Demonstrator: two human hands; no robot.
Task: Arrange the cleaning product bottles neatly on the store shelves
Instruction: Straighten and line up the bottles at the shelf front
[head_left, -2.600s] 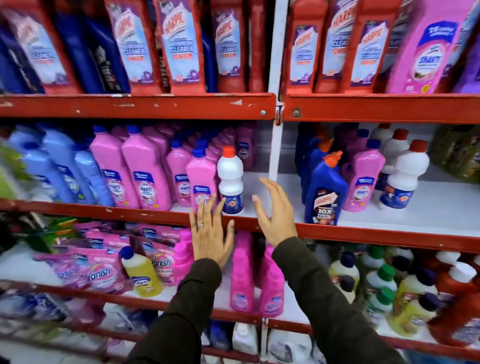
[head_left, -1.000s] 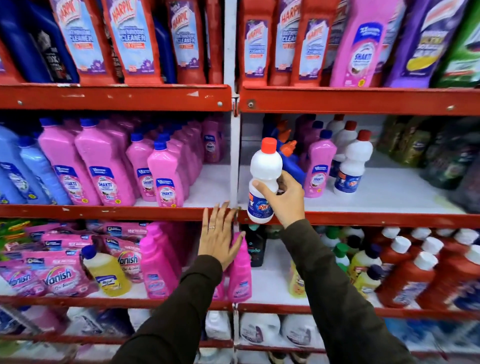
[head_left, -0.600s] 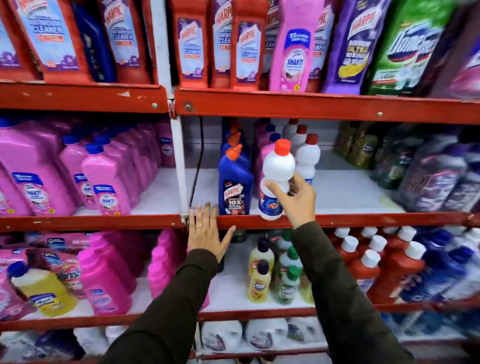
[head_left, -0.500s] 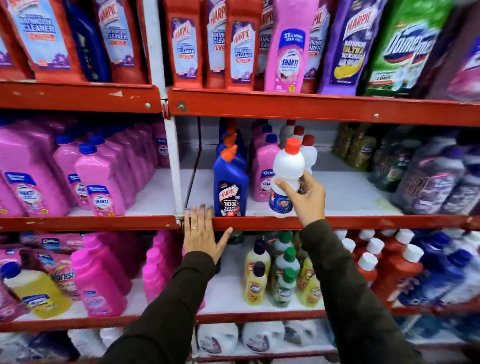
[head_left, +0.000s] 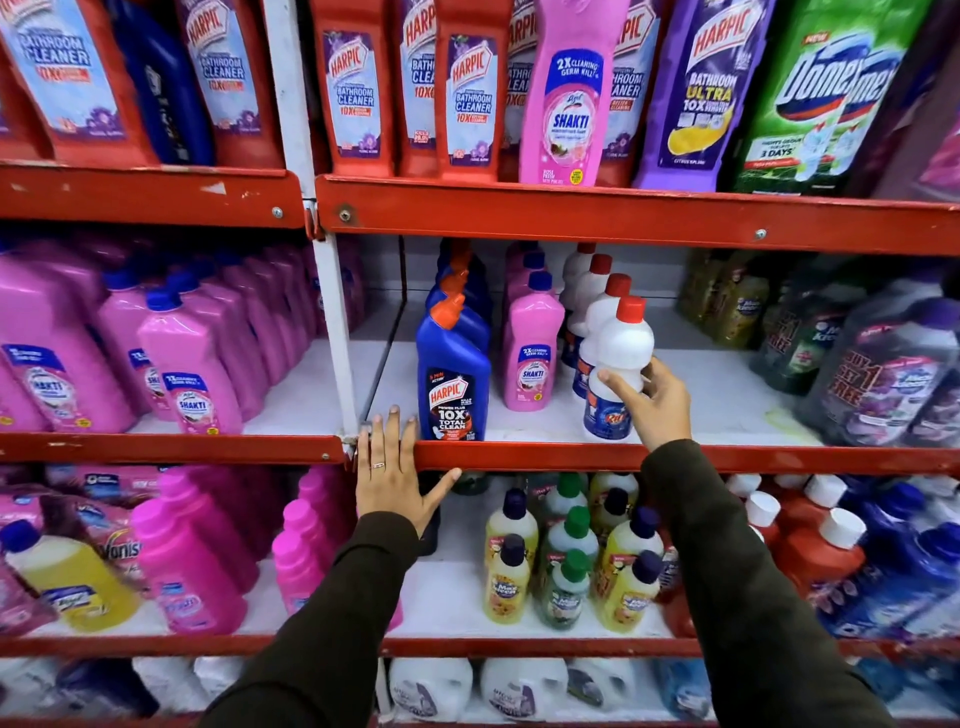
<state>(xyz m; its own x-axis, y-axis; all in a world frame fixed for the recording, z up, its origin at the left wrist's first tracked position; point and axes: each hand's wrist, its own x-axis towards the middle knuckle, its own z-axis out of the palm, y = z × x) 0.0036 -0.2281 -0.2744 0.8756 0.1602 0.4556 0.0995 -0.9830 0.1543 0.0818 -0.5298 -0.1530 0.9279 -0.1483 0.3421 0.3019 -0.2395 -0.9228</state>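
Observation:
My right hand (head_left: 652, 402) grips a white bottle with a red cap (head_left: 618, 348) around its lower body. The bottle stands upright at the front of the middle shelf (head_left: 571, 457), in line with a row of like white bottles (head_left: 592, 291) behind it. Left of that row stand a row of pink Shakti bottles (head_left: 532, 348) and a row of blue Harpic bottles (head_left: 452, 379). My left hand (head_left: 392, 475) lies flat, fingers spread, on the shelf's red front edge beside the white upright post (head_left: 332, 322).
Pink bottles (head_left: 192, 374) fill the left bay. Dark, green and purple jugs (head_left: 878, 369) crowd the right end of the middle shelf. Tall Harpic, Shakti and Domex bottles (head_left: 571, 93) stand above. Small yellow and green bottles (head_left: 566, 566) and red ones sit below.
My right hand took the white bottle from the left bay, carried it right past the post and lowered it to the front of the white row. My left hand slid right along the edge.

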